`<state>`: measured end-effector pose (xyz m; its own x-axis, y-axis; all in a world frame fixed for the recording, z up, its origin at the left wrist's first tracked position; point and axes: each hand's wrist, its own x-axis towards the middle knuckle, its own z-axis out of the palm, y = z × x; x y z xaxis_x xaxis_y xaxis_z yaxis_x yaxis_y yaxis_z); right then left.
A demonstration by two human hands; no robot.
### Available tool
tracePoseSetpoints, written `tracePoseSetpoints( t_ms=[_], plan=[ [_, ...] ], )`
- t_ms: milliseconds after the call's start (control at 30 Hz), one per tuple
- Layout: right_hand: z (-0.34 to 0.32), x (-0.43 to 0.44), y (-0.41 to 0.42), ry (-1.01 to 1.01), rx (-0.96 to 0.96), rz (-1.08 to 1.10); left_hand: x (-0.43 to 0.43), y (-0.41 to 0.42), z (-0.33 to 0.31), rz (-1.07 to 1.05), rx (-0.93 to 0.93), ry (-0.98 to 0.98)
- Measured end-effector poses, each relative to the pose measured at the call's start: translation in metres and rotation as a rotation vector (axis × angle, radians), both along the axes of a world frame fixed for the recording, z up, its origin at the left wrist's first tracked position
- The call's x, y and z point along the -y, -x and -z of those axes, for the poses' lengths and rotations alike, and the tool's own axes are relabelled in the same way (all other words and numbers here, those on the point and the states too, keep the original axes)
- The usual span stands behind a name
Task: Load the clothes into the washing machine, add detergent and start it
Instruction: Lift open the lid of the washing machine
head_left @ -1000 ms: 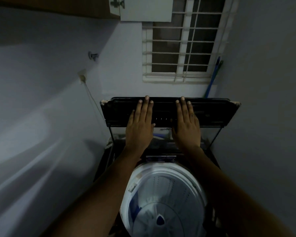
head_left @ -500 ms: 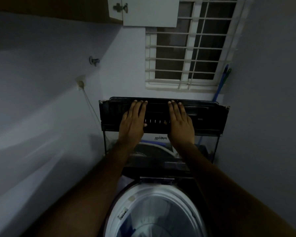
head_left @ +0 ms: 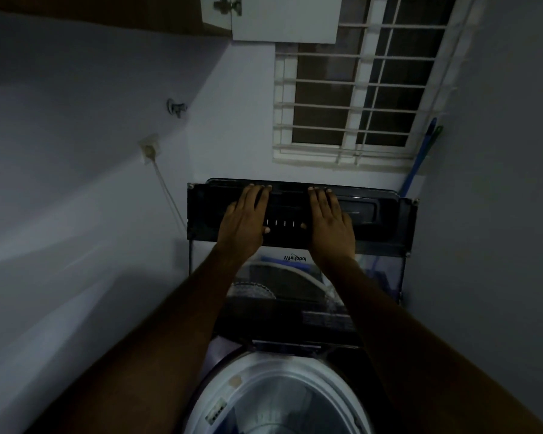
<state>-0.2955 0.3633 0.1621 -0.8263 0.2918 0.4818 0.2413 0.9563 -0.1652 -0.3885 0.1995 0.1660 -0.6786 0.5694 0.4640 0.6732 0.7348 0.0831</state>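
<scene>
Top-loading washing machine with round white tub rim (head_left: 333,383), bottom centre, set in a corner between pale walls. Dark hinged lid with clear glass panel (head_left: 373,211), raised upright behind the tub, under a white barred window (head_left: 358,98). Left hand (head_left: 243,220) and right hand (head_left: 329,222), palms flat on lid, grip spread, fingertips touching top edge.
</scene>
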Motion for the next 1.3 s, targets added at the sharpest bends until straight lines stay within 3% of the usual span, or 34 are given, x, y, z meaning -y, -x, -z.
tracePoseSetpoints(
  t_ms=[267, 400, 500, 600, 967, 1300],
  plan=[
    [-0.006, -0.005, -0.002, 0.024, 0.052, -0.069, 0.001, -0.003, -0.015, 0.009, 0.119, 0.091],
    [-0.007, 0.007, -0.021, 0.096, -0.040, -0.114, 0.012, -0.024, -0.021, 0.017, 0.161, 0.040],
    [0.006, 0.022, -0.046, 0.144, -0.151, -0.120, 0.020, -0.057, -0.003, 0.026, 0.089, -0.065],
    [0.026, 0.032, -0.073, 0.144, -0.141, -0.134, 0.029, -0.090, 0.019, 0.049, 0.060, -0.094],
    [0.081, 0.068, -0.185, 0.204, -0.144, -0.161, 0.075, -0.197, 0.088, 0.040, 0.160, -0.054],
    [0.124, 0.108, -0.293, 0.211, -0.098, -0.137, 0.108, -0.307, 0.130, 0.108, 0.144, -0.056]
  ],
)
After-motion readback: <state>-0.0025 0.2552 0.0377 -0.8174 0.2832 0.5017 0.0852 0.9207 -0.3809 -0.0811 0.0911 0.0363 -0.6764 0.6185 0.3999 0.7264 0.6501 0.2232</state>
